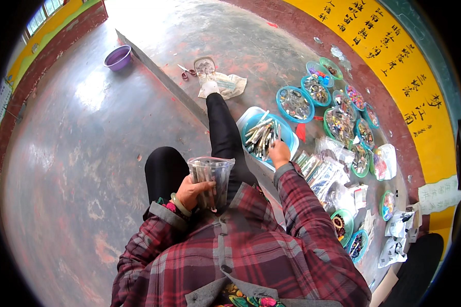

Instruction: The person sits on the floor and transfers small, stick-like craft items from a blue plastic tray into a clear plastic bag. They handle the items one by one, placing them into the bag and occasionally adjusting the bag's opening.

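Note:
My left hand (190, 192), with a bangle at its wrist, is closed round a clear zip-top plastic bag (219, 176) held upright over my lap. Several slim sticks show dimly through its side. To the right, my right hand (279, 153) is at the edge of a blue basin (291, 134), fingers pinched on a slim pen-like stick (278, 133) that points upward. The basin holds a heap of similar pen-like sticks (261, 135) in white, brown and dark tones. It stands in a whitish tray (245, 118) beside my outstretched leg.
Several round baskets of small trinkets, one a blue basket (295, 118), crowd the right side. Packed plastic bags (325, 176) lie near my right forearm. Scissors (187, 72) and a cloth bag (231, 86) are near my foot. A purple basin (119, 58) sits beyond a floor ridge (161, 79).

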The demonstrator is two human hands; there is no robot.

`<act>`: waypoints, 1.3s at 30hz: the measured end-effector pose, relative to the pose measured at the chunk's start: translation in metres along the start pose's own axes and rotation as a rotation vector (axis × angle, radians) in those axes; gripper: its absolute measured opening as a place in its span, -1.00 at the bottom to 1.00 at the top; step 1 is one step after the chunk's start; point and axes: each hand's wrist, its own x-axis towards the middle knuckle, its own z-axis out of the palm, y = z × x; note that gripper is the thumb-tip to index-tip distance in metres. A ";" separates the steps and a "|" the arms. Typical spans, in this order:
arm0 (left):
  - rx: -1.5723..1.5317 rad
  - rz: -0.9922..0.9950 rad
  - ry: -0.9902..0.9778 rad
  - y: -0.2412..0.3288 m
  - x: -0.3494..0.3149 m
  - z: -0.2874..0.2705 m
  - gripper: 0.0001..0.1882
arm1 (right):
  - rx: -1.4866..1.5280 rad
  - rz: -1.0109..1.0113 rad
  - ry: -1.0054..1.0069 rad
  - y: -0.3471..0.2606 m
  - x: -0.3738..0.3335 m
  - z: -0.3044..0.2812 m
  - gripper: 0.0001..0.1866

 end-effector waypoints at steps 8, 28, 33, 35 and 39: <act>0.054 -0.025 0.011 0.000 0.002 -0.001 -0.86 | -0.129 -0.049 0.011 -0.015 0.010 0.011 -0.88; 0.015 -0.018 0.015 0.002 -0.003 0.000 -0.86 | 0.843 0.429 -0.539 0.026 0.000 -0.063 -0.82; 0.018 0.000 0.024 -0.002 0.000 0.002 -0.85 | 1.144 0.278 -0.443 -0.010 -0.039 -0.097 -0.87; 0.001 -0.043 0.010 0.000 0.001 0.002 -0.82 | 1.287 0.190 -0.424 -0.024 -0.047 -0.106 -0.64; 0.040 -0.019 -0.006 -0.008 0.003 -0.005 -0.82 | 1.365 0.036 -0.346 -0.086 -0.067 -0.150 -0.27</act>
